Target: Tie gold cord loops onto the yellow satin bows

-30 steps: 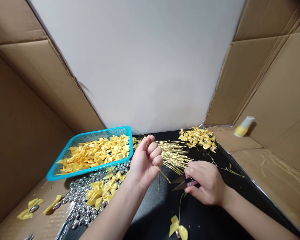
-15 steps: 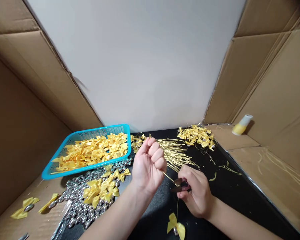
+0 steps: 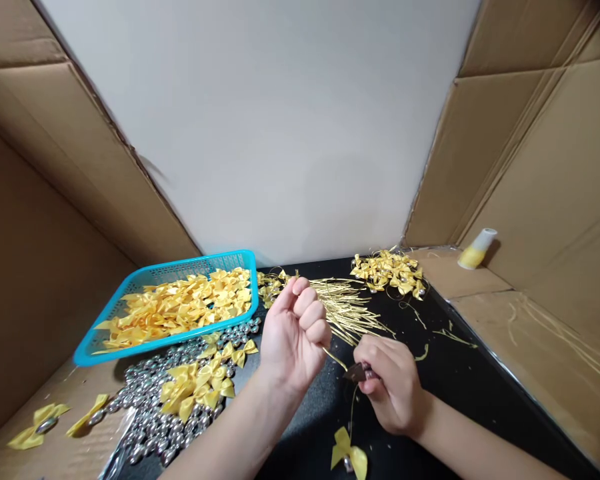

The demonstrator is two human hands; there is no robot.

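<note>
My left hand [image 3: 296, 333] is closed round a gold cord [image 3: 334, 357], whose short tip pokes out above the thumb. The cord runs from under the little finger to the dark blades of a small cutter [image 3: 356, 372]. My right hand [image 3: 391, 383] grips this cutter, its blades now together at the cord. Below them a yellow bow [image 3: 349, 455] with a silver bead hangs or lies at the end of a thin strand. Behind my hands, many gold cords [image 3: 347, 308] are spread on the black surface.
A blue basket [image 3: 254, 293] of yellow bows stands at left. Silver beads [image 3: 145, 380] with loose bows [image 3: 195, 387] lie before it. Finished-looking bows with cords [image 3: 390, 273] are heaped at the back right. A white and yellow cone [image 3: 477, 249] stands on cardboard [image 3: 480, 273].
The cutter's blades have closed at the cord, and the cord between my hands now curves slightly. The whole view has shifted a little.
</note>
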